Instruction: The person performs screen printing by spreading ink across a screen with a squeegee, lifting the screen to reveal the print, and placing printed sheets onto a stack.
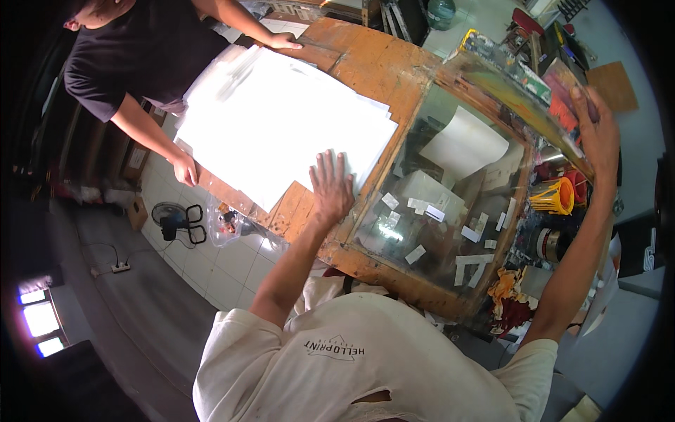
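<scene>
Left hand: our left hand (330,184) lies flat, fingers spread, on the edge of the stack of large white paper sheets (281,130).
Right hand: our right hand (596,130) grips the raised paint-stained printing screen frame (517,95).
Desk: the worn wooden desk (373,60) carries the sheets; its glass panel (450,204) lies under the frame.
Co-worker: another person's hand (185,171) rests at the stack's far edge.

Left hand (330,186) flat on white paper stack (281,119); right hand (598,130) grips raised printing frame (520,91).
</scene>
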Motion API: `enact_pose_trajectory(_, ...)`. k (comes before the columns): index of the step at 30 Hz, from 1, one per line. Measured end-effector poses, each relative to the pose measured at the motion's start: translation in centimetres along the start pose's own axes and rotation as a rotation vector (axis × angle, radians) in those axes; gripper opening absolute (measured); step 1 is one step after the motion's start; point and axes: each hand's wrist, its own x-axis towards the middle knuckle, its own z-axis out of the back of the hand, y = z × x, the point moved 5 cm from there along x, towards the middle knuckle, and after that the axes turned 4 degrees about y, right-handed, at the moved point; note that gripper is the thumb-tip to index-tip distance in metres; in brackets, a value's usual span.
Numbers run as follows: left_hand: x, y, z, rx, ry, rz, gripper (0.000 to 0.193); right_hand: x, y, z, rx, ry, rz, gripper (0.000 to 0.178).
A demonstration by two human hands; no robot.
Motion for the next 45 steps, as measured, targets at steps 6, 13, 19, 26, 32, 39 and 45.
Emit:
enact_pose_trajectory(6,-0.7,-0.8,3.7,-0.256,-0.092,-0.015,0.061,2.3,-0.4,-0.3,0.004,0.090,-0.160,0.075)
enact_pose_trajectory(13,8.2,13.8,8.2,-0.235,-0.480,0.137,0.068,1.3,-0.8,-0.4,-0.026,-0.028,-0.007,0.068)
enact_pose_trajectory(19,14.6,22.9,11.6,-0.161,-0.097,0.445,0.111,1.3,0.0,-0.8,-0.012,0.141,0.028,0.067)
enact_pose_trajectory(26,15.3,23.7,10.8,-0.213,-0.100,0.459,0.102,0.5,-1.9,-0.6,-0.128,0.077,-0.019,0.060)
enact_pose_trajectory(32,16.2,24.5,12.0,-0.363,0.051,0.401,0.096,0.1,-2.6,-0.6,-0.065,0.025,0.026,0.051)
enact_pose_trajectory(39,18.1,22.8,13.7,-0.391,0.086,0.178,0.070,-0.5,-2.7,-1.1,-0.076,0.065,0.055,0.050)
enact_pose_trajectory(45,22.1,24.3,16.6,-0.186,-0.100,0.235,0.063,-1.8,-5.2,-1.1,-0.171,0.053,-0.061,0.058)
